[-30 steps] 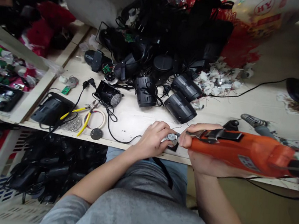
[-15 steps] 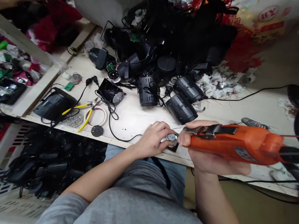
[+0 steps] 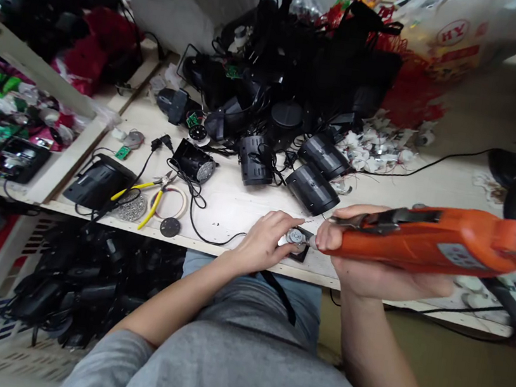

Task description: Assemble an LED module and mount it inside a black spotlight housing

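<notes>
Since half a second ago the right hand (image 3: 361, 275), wrapped around the orange power tool (image 3: 424, 239), has slid slightly toward 3 o'clock, baring more of the black plate (image 3: 298, 255), while the left hand (image 3: 265, 239) stays at 9 o'clock, thumb and finger narrowed on the small round metal part (image 3: 297, 236). That part sits at the bench's 6 o'clock edge, between both hands; the tool seems eased back, though tip contact is unclear.

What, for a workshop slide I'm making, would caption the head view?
Left hand holding a small grey part near the bench edge, right hand gripping an orange tool pointed toward it.
</notes>
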### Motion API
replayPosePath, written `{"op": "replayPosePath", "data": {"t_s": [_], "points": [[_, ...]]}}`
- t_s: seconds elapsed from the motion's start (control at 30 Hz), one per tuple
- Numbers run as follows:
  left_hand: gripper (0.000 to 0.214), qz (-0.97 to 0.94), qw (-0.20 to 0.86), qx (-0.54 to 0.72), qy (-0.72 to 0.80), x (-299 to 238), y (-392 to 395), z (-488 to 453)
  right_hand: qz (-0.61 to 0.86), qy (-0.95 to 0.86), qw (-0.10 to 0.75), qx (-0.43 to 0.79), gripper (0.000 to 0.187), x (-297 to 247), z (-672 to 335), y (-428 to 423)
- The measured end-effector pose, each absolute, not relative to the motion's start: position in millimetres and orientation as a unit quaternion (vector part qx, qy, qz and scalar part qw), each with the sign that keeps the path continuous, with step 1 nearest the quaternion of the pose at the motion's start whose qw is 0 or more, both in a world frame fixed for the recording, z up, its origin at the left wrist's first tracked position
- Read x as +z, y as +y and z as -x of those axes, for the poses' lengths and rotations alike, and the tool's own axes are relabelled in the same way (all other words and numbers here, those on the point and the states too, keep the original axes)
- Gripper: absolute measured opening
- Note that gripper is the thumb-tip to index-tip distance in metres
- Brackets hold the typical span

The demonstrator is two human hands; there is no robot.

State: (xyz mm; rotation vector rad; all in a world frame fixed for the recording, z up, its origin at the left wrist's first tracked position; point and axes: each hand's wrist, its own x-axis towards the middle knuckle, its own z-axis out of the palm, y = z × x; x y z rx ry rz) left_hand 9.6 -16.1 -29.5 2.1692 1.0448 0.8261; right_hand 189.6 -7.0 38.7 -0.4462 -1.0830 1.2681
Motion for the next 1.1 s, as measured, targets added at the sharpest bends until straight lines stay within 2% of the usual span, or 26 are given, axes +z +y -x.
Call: {"op": "replayPosePath", "data": {"t_s": [0.1,0.27,0.37,0.53,0.83,1.1], "points": [[0.053,-0.800,0.267,0.365,0.395,-22.6,-21.1,-6.2,0.200,-0.498,0.639,0.551,0.080,57.0,-188.6,-16.1],[0.021,-0.798,0.219,0.407,0.386,-18.9,-27.1,-0.9,0.192,-0.493,0.629,0.570,0.086,62.1,-177.3,-22.1],[0.023,-0.785,0.205,0.407,0.420,-24.1,-27.4,1.9,0.203,-0.481,0.632,0.573,0.091,50.6,-166.8,-17.0],[0.021,-0.752,0.210,0.408,0.473,-34.4,-25.9,3.9,0.218,-0.484,0.654,0.539,0.085,38.5,-152.1,-3.9],[0.021,-0.745,0.267,0.420,0.444,-40.3,-18.0,-0.6,0.223,-0.465,0.648,0.560,0.068,30.1,-151.0,-0.2],[0.026,-0.748,0.279,0.428,0.424,-44.8,-21.2,-4.2,0.246,-0.498,0.617,0.557,0.072,27.3,-147.4,2.0]]}}
